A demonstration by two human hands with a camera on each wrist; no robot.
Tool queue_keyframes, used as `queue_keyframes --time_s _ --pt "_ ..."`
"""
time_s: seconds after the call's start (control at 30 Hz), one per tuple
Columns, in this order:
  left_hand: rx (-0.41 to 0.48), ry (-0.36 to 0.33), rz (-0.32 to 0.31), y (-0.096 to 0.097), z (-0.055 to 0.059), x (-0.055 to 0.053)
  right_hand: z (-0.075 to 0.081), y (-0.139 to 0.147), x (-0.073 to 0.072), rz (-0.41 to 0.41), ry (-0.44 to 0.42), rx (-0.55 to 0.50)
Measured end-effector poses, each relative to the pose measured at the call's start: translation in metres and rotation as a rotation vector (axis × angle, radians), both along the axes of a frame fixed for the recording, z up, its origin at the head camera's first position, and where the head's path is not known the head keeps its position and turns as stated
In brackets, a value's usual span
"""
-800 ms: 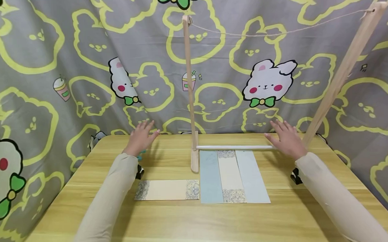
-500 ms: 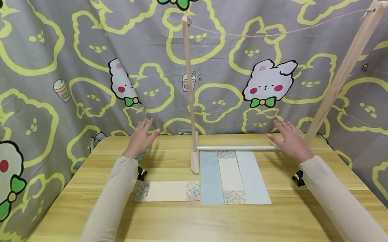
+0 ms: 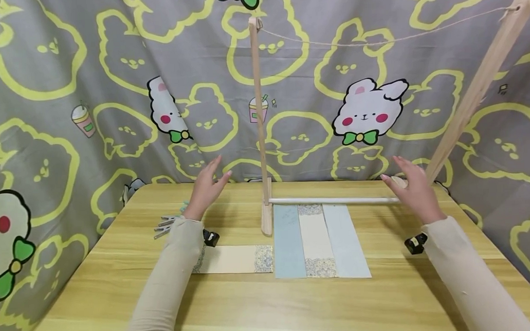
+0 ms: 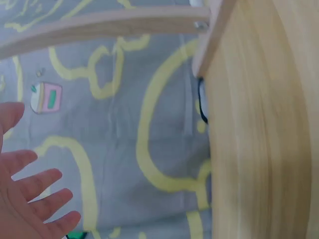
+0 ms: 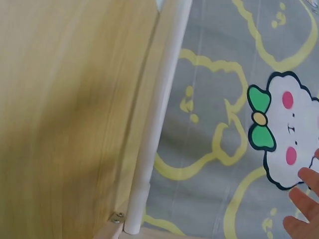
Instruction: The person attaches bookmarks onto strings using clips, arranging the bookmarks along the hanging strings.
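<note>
In the head view my left hand (image 3: pixel 206 193) hovers above the table left of a wooden stand, fingers extended and thumb apart. The left wrist view shows the spread fingers of this hand (image 4: pixel 30 199) holding nothing. My right hand (image 3: pixel 416 193) is raised near the stand's right post (image 3: pixel 479 87), its fingers loosely extended; no held thing shows. The stand's left post (image 3: pixel 259 112) is upright, and a thin string (image 3: pixel 374 44) sags between the two tops. A white rod (image 3: pixel 332 200) joins the posts low down, partly hidden by my right hand.
Before the rod lie a blue-grey strip (image 3: pixel 288 242), a cream strip with patterned ends (image 3: pixel 315 237) and a pale strip (image 3: pixel 348 245). Another cream strip (image 3: pixel 233 259) lies crosswise. Metal clips (image 3: pixel 163 228) sit beside my left sleeve. A patterned curtain (image 3: pixel 297 96) hangs behind the table (image 3: pixel 270 311).
Both hands have shifted right and slightly upward in the head view. The metal clips have come into sight beside the left sleeve, which now covers the left end of the crosswise strip.
</note>
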State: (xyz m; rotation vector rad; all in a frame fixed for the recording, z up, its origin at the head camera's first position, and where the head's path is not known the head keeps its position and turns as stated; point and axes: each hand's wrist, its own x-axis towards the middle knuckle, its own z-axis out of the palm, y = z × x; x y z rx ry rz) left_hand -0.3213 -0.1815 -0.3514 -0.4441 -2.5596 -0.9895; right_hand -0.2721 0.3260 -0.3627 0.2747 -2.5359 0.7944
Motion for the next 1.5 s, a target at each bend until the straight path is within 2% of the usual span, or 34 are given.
queue_keyframes --time_s 0.1,0.27,0.5,0.73,0.93,1.07,1.17,1.3,1.4,1.5 --pt "0.028 0.027 0.010 0.005 0.002 0.003 0.001 0.002 0.002 -0.034 0.056 -0.054" --pt "0.055 0.056 -0.012 0.016 0.005 0.008 0.005 0.010 0.005 -0.099 0.154 -0.106" --pt "0.148 0.049 0.001 0.034 0.006 0.011 0.011 0.021 0.005 -0.202 0.288 -0.195" --pt "0.219 0.059 -0.027 0.053 0.007 0.009 0.019 0.023 0.003 -0.336 0.390 -0.356" --pt "0.280 0.090 -0.051 0.067 0.011 0.005 0.023 0.031 -0.002 -0.409 0.477 -0.474" --pt "0.337 0.078 -0.052 0.077 0.018 0.002 0.027 0.040 -0.008 -0.495 0.441 -0.594" --pt "0.387 0.073 -0.044 0.086 0.021 0.000 0.031 0.045 -0.012 -0.516 0.380 -0.685" --pt "0.441 0.087 -0.029 0.101 0.021 -0.002 0.034 0.048 -0.015 -0.550 0.362 -0.671" --pt "0.471 0.120 0.012 0.111 0.018 -0.003 0.034 0.050 -0.018 -0.583 0.367 -0.654" --pt "0.499 0.141 0.075 0.118 0.019 -0.006 0.034 0.052 -0.022 -0.580 0.379 -0.696"
